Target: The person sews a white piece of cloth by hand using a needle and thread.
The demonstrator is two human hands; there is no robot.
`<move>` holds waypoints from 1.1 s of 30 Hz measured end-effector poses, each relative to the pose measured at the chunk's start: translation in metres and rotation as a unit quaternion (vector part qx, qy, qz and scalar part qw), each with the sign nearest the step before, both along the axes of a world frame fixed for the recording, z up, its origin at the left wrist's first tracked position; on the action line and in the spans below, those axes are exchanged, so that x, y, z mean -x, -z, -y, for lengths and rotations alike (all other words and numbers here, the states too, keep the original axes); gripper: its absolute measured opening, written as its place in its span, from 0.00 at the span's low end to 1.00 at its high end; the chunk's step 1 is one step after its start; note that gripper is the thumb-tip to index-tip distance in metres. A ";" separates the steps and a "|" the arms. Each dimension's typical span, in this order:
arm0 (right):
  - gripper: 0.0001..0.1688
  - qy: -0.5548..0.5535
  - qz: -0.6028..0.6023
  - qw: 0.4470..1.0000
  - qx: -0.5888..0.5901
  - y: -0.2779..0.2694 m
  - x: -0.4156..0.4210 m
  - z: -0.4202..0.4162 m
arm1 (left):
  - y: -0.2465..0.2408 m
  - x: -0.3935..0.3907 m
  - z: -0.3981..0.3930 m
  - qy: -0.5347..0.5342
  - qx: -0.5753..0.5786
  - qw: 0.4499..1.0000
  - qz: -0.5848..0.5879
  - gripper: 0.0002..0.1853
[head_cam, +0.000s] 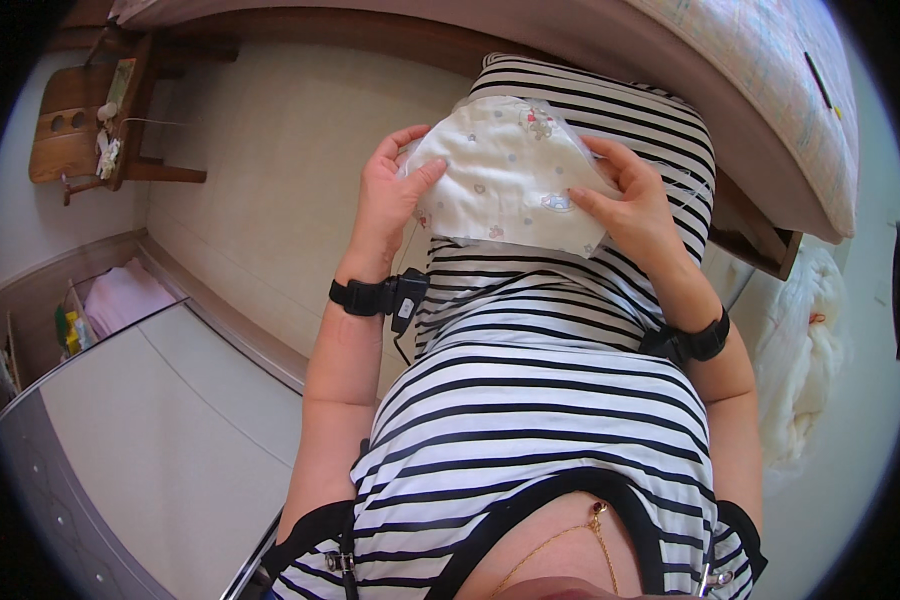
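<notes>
A cream printed cloth [506,176] with small bears, hearts and stars is spread above my lap, backed or edged by a thin translucent layer. My left hand [401,180] pinches its left edge, thumb on top and the other fingers behind. On the opposite edge my right hand [630,187] holds it the same way, its thumb beside a blue printed motif. Beneath the cloth is the black-and-white striped fabric [570,300] over my legs. Loose white threads [682,180] lie on the stripes just right of my right hand.
A bed [765,97] with a pale checked cover stands ahead and right; a dark pen-like stick [819,81] lies on it. At far left is a wooden chair [71,124] with small items. A sliding-door wardrobe [172,397] stands lower left, and a clear plastic bag of white stuffing [802,360] sits at right.
</notes>
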State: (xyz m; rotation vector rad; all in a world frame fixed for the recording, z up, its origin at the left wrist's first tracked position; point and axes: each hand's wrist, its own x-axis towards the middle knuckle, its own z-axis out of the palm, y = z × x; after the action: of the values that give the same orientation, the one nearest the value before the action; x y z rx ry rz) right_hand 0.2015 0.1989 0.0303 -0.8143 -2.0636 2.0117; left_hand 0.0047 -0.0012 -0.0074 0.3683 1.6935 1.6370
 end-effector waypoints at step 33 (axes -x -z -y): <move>0.27 -0.055 -0.056 0.978 0.193 -0.055 -0.002 0.001 | -0.084 -0.026 -0.003 -0.005 -0.002 0.954 -0.299 0.23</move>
State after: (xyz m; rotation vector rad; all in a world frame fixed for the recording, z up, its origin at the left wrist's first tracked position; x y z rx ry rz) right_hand 0.2036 0.1975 0.0857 -0.6331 -1.7181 2.5018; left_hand 0.0305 0.0017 0.0767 0.9327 2.1226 1.6337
